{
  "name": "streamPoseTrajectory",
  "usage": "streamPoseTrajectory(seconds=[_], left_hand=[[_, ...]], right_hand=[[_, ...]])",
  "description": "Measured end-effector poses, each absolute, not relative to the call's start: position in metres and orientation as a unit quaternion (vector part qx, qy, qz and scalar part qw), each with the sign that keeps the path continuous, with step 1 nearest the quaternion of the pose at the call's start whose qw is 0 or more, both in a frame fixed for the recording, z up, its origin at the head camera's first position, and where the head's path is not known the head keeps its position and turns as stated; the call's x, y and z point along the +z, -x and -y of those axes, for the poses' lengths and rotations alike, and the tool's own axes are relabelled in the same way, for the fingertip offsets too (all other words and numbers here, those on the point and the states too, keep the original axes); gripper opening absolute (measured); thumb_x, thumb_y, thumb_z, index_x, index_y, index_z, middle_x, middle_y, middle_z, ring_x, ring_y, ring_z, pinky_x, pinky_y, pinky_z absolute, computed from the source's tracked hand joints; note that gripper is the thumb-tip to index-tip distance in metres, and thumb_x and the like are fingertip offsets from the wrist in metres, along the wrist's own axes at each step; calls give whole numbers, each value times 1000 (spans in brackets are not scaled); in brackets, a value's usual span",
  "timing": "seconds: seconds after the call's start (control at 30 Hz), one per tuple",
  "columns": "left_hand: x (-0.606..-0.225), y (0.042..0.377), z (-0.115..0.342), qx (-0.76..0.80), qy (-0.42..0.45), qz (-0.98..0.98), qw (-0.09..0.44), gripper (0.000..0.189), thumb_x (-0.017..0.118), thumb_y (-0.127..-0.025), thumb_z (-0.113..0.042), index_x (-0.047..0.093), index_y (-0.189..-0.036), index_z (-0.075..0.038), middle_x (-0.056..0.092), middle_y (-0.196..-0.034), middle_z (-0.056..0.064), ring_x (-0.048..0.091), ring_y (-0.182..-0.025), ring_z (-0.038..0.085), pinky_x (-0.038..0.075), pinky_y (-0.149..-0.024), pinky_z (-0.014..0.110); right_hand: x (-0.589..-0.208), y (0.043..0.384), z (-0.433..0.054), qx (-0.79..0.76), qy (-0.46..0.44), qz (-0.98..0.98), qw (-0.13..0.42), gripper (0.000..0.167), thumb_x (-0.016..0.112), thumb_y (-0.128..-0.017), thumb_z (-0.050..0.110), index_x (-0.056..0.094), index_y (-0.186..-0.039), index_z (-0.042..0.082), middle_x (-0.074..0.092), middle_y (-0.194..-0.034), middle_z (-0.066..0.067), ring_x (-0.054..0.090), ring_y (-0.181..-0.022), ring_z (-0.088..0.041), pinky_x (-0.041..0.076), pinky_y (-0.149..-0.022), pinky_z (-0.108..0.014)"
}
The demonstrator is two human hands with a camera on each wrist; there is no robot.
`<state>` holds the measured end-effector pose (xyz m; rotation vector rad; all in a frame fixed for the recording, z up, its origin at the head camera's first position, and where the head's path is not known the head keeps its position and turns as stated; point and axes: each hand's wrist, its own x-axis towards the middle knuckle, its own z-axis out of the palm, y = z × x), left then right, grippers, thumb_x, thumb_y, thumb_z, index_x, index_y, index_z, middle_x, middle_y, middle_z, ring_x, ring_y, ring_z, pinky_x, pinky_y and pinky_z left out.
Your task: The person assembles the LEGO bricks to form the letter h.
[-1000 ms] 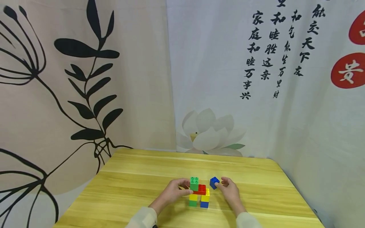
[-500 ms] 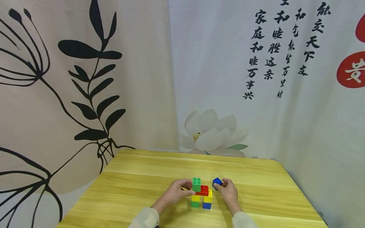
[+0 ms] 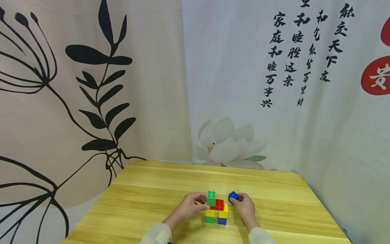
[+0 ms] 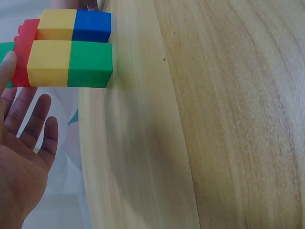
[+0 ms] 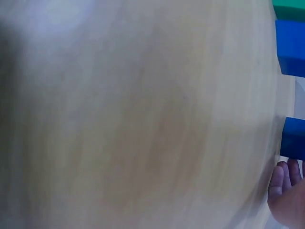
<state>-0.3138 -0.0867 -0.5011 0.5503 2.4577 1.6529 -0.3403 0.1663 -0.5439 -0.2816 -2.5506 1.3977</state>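
A small arch of building blocks stands upright on the table: two columns topped with yellow blocks [image 3: 223,212], a red block [image 3: 218,205] bridging them, and a green block [image 3: 211,198] over the left end. My left hand [image 3: 191,207] pinches this arch at its upper left, thumb across the red-green joint; in the left wrist view its other fingers [image 4: 34,124] spread apart below. To the right of the arch, my right hand [image 3: 246,207] pinches a separate blue block [image 3: 233,196], tilted and apart from the arch. That blue block [image 5: 293,138] is partly cut off in the right wrist view.
The wood-grain table [image 3: 146,183] reaches back to a fabric backdrop [image 3: 158,101] printed with plants, a lotus and characters. Another hanging cloth [image 3: 350,142] borders the table on the right.
The blue block in my right hand has turned slightly and shifted a little nearer the fingers. My left hand keeps its hold on the arch. The head view has drifted slightly.
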Motion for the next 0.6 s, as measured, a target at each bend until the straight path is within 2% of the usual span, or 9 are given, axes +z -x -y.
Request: streamPoseTrajectory(seconds=[0.33, 0.6], left_hand=[[-504, 316, 87, 550, -192, -810, 63, 26, 79, -86, -29, 71, -108, -18, 66, -99, -4, 59, -93, 20, 51, -75, 33], [-502, 315, 87, 554, -189, -809, 64, 25, 79, -86, -27, 72, -107, -17, 66, -99, -3, 59, -94, 23, 51, -75, 34]], right_hand=[[-543, 339, -173, 478, 78, 869, 106, 41, 75, -88, 19, 59, -114, -9, 64, -100, -18, 60, -93, -31, 51, -79, -45], [-533, 341, -174, 497, 53, 860, 102, 41, 77, -87, 23, 62, -113, -6, 66, -102, -16, 60, -94, -29, 51, -82, -45]])
